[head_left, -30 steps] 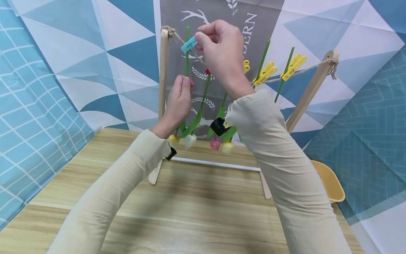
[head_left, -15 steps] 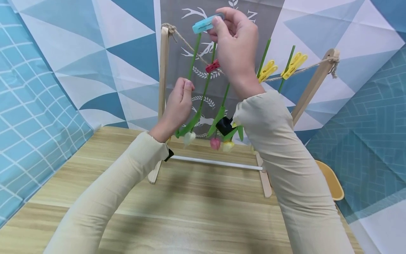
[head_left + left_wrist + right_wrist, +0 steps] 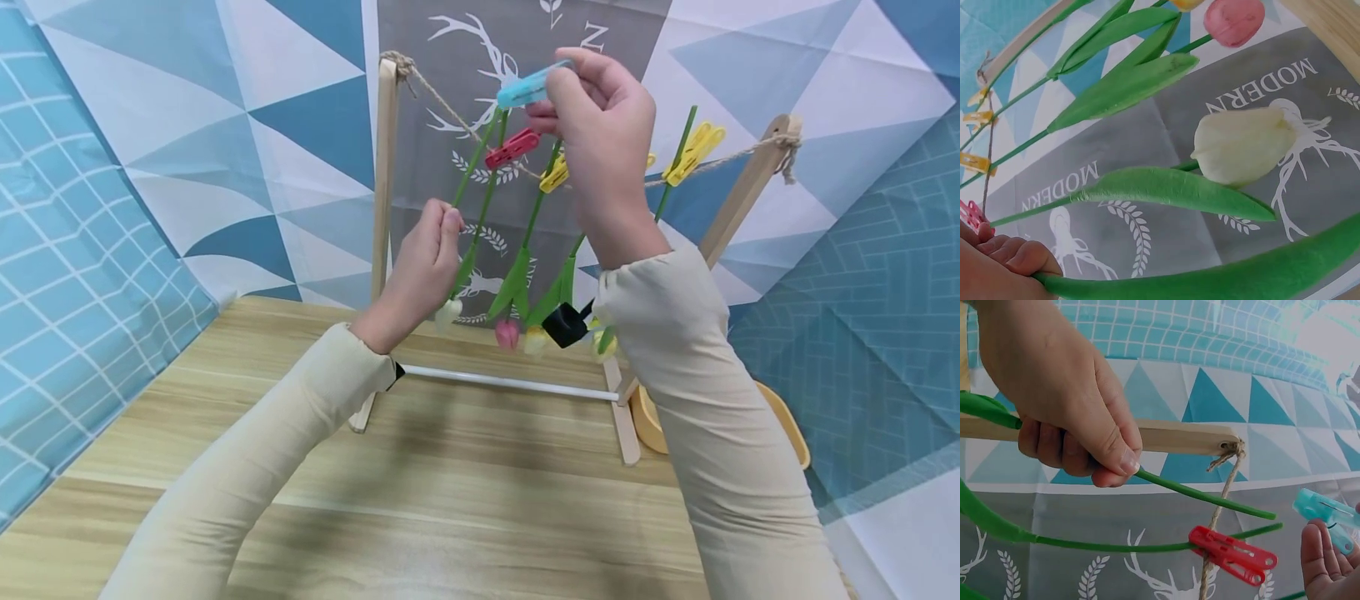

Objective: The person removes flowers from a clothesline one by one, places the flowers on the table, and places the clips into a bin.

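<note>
My left hand (image 3: 420, 267) grips the green stem (image 3: 472, 171) of an artificial flower; the stem's upper end leans right and its bloom is out of sight. Between thumb and fingers, my right hand (image 3: 611, 142) pinches a light blue clothespin (image 3: 528, 87) off the rope. In the right wrist view, the clothespin's tip (image 3: 1304, 501) is just apart from the end of the held stem (image 3: 1210, 499). Beside that stem, a red clothespin (image 3: 512, 149) fastens another stem to the rope (image 3: 442, 100); a white tulip (image 3: 1244, 144) hangs head down there.
Yellow clothespins (image 3: 695, 154) hold more stems farther right, with a pink tulip (image 3: 507, 333) among the hanging blooms. Wooden posts (image 3: 384, 167) carry the rope, and a white rod (image 3: 510, 383) joins them low down. A yellow container (image 3: 787, 425) stands right on the wooden table (image 3: 375, 517).
My right hand has moved right with the blue clothespin, away from the rope's left end. The held stem has tilted right, and my left hand has come slightly lower.
</note>
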`<state>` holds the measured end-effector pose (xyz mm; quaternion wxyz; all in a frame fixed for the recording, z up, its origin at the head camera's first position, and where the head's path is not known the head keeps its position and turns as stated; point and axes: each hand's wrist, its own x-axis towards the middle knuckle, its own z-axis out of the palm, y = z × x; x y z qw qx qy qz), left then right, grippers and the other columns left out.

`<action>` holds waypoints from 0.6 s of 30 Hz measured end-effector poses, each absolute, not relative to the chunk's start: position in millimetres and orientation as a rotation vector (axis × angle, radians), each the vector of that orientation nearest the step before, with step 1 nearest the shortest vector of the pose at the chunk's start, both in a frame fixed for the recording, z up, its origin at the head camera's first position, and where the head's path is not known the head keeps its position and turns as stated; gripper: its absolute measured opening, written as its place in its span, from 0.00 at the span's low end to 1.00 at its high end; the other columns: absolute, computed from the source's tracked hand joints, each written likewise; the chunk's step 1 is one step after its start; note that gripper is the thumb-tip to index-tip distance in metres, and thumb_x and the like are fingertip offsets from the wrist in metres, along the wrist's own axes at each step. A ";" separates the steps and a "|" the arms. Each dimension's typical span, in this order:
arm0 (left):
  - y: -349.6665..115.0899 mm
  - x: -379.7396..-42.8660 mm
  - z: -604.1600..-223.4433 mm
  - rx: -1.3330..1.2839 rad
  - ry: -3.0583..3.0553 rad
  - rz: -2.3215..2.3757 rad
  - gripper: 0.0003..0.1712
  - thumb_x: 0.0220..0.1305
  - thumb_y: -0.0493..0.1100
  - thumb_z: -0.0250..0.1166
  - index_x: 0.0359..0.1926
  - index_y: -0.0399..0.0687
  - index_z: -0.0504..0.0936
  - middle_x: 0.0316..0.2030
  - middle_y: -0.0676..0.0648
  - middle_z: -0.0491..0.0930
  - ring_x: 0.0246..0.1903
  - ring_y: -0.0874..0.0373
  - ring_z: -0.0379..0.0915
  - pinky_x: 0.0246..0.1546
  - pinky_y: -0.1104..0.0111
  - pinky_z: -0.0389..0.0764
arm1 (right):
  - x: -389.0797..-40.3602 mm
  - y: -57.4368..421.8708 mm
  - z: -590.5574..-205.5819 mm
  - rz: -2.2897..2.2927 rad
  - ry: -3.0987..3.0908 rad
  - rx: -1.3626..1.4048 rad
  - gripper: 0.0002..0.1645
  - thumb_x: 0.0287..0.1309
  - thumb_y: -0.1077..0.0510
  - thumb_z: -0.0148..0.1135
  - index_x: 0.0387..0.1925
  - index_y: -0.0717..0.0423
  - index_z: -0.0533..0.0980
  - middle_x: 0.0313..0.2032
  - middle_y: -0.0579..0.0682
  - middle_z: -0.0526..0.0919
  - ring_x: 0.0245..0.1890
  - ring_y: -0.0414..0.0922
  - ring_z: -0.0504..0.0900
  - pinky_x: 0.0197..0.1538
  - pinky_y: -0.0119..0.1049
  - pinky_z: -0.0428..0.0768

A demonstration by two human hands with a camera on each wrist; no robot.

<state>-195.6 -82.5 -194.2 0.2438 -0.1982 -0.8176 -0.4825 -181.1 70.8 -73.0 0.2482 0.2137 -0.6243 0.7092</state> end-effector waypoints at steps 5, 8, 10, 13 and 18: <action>-78.7 -192.3 -199.7 -0.578 -2.295 -1.187 0.17 0.75 0.46 0.36 0.42 0.37 0.65 0.27 0.46 0.62 0.25 0.53 0.60 0.27 0.65 0.65 | -176.5 81.7 -82.0 1.990 -1.653 0.557 0.16 0.60 0.66 0.47 0.48 0.62 0.74 0.29 0.50 0.79 0.27 0.44 0.79 0.39 0.30 0.79; -75.8 -190.5 -203.1 -0.592 -2.344 -1.079 0.17 0.75 0.46 0.37 0.40 0.37 0.65 0.27 0.46 0.62 0.26 0.53 0.60 0.27 0.64 0.65 | -173.2 86.9 -89.2 2.032 -1.635 0.523 0.17 0.59 0.67 0.47 0.48 0.62 0.74 0.29 0.51 0.78 0.25 0.44 0.79 0.35 0.30 0.79; -73.7 -189.0 -205.4 -0.603 -2.381 -1.006 0.16 0.75 0.46 0.37 0.39 0.38 0.65 0.26 0.46 0.61 0.26 0.52 0.59 0.26 0.64 0.64 | -171.3 89.9 -95.0 2.050 -1.633 0.504 0.17 0.59 0.68 0.46 0.48 0.62 0.74 0.29 0.52 0.78 0.25 0.44 0.78 0.34 0.30 0.78; -70.5 -186.9 -208.8 -0.608 -2.432 -0.892 0.16 0.75 0.46 0.37 0.36 0.40 0.64 0.26 0.46 0.60 0.26 0.53 0.59 0.25 0.64 0.64 | -169.2 95.2 -104.3 2.072 -1.629 0.490 0.17 0.59 0.68 0.46 0.48 0.63 0.74 0.31 0.52 0.78 0.24 0.44 0.77 0.34 0.30 0.78; -64.6 -182.9 -214.3 -0.633 -2.517 -0.741 0.16 0.75 0.46 0.37 0.35 0.41 0.65 0.26 0.46 0.63 0.27 0.53 0.61 0.25 0.63 0.68 | -168.0 105.7 -119.5 2.104 -1.622 0.482 0.17 0.58 0.69 0.46 0.48 0.65 0.74 0.32 0.54 0.77 0.24 0.44 0.77 0.34 0.29 0.78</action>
